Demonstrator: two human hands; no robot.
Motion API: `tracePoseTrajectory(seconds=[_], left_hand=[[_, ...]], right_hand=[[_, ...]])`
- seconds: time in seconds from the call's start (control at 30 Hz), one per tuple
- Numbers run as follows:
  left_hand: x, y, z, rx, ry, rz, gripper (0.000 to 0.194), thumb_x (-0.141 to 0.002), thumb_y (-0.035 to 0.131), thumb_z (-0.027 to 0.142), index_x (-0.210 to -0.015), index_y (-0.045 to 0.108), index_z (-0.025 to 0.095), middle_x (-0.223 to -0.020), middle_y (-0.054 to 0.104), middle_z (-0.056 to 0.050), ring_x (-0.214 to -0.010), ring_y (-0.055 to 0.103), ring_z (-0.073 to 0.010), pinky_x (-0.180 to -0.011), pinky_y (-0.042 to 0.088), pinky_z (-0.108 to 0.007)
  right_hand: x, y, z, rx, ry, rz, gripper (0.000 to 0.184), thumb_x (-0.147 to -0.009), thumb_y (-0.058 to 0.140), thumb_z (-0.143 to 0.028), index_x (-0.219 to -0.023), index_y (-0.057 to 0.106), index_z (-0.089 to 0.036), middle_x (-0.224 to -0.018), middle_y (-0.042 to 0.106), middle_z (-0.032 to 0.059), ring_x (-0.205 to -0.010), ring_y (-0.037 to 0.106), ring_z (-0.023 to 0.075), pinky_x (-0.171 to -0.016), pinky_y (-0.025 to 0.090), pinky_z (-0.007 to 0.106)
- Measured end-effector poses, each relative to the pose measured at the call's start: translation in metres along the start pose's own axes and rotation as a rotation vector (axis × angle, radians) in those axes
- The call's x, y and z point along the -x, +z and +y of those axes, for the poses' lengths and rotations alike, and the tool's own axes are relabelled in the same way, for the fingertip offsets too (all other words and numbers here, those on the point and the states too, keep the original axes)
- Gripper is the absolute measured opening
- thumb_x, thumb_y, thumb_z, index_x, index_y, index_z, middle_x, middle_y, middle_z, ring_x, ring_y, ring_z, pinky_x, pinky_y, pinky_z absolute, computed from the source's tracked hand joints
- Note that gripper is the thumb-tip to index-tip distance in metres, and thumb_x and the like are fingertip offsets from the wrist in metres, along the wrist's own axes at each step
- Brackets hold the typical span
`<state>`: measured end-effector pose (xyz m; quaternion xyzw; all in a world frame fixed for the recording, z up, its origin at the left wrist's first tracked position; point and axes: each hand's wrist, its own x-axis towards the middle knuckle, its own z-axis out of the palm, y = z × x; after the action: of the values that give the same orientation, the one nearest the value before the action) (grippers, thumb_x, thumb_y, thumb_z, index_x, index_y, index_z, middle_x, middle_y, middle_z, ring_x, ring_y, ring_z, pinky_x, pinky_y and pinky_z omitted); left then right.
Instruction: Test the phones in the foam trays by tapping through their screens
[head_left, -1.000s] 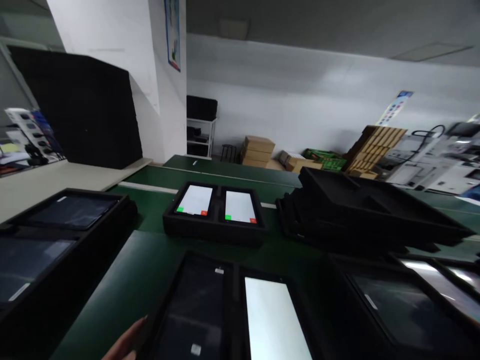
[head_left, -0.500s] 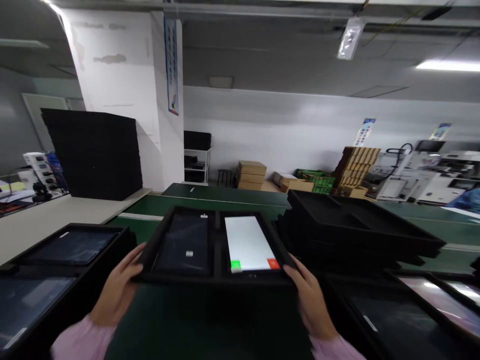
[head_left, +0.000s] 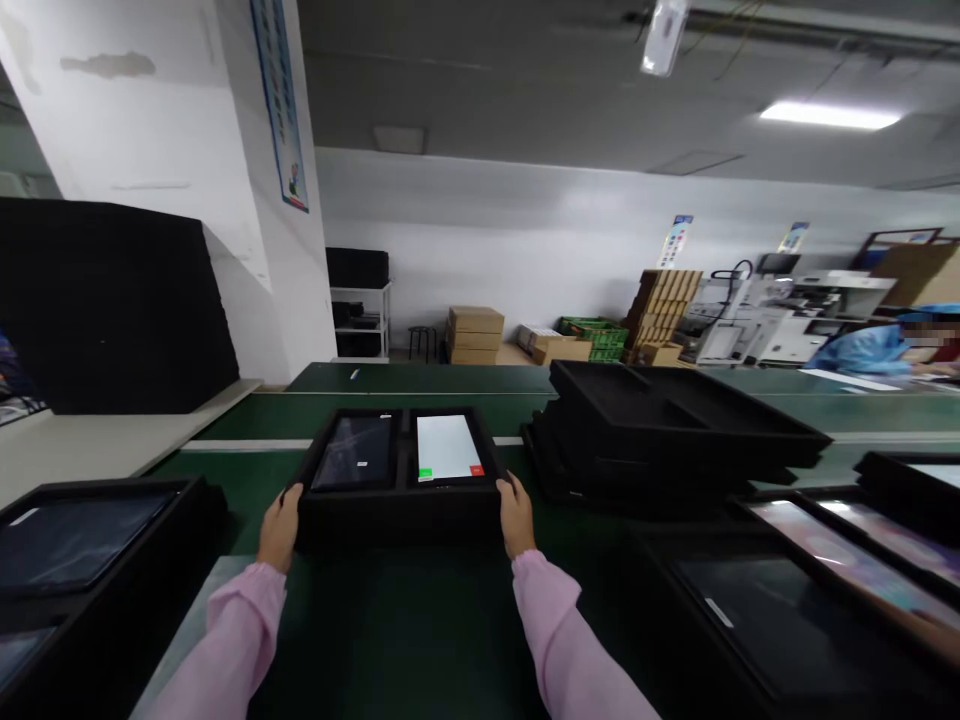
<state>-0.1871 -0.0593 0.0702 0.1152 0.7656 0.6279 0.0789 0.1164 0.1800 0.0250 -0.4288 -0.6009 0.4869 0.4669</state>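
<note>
A black foam tray [head_left: 405,457] is gripped at both ends. My left hand [head_left: 280,527] is closed on its left end, and my right hand [head_left: 516,514] on its right end. Two tablets lie side by side in its compartments. The left tablet [head_left: 355,447] has a dark screen with small white labels. On the right tablet [head_left: 448,442] the screen is lit white, with a green square and a red square at its lower corners. Whether the tray rests on the green bench [head_left: 405,620] or hangs just above it, I cannot tell.
Black trays with tablets [head_left: 90,540] stand at left. More tablet trays [head_left: 757,600] stand at right, where another person's hand [head_left: 926,630] reaches in. Beyond my right hand is a stack of black trays [head_left: 675,430]. A person in blue [head_left: 862,348] sits at far right.
Both hands have carried the tray forward, away from me, and lower toward the bench. The view has turned to the right, and the person in blue now shows more fully.
</note>
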Motion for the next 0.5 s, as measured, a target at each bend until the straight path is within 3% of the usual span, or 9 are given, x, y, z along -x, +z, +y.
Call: tracePoseTrajectory(seconds=[0.23,0.37,0.5], left_hand=[[0.003,0.006,0.001,-0.070,0.050,0.024,0.046,-0.088,0.049,0.055,-0.096,0.070,0.013,-0.110,0.071,-0.015,-0.117,0.059,-0.0346,-0.106,0.042,-0.043],[0.018,0.002,0.000,-0.088,0.070,0.000,0.040,-0.096,0.046,0.043,-0.090,0.070,0.011,-0.101,0.072,-0.015,-0.106,0.064,-0.0274,-0.103,0.044,-0.043],[0.030,-0.001,0.002,-0.104,0.054,0.017,0.035,-0.096,0.054,0.045,-0.093,0.068,0.014,-0.101,0.072,-0.008,-0.103,0.065,-0.0212,-0.101,0.046,-0.045]], right_hand=[[0.002,0.000,0.009,0.050,0.028,0.051,0.071,-0.089,0.034,-0.057,-0.138,0.053,-0.009,-0.134,0.061,0.0123,-0.123,0.057,0.0260,-0.103,0.047,0.035],[0.007,-0.005,0.007,0.102,0.075,0.008,0.091,-0.083,0.027,-0.072,-0.139,0.051,-0.004,-0.140,0.055,0.0172,-0.133,0.048,0.0299,-0.112,0.038,0.038],[0.010,-0.023,-0.003,0.166,0.167,-0.111,0.101,-0.073,0.034,-0.084,-0.127,0.060,-0.003,-0.134,0.058,0.0249,-0.130,0.048,0.0400,-0.114,0.032,0.048]])
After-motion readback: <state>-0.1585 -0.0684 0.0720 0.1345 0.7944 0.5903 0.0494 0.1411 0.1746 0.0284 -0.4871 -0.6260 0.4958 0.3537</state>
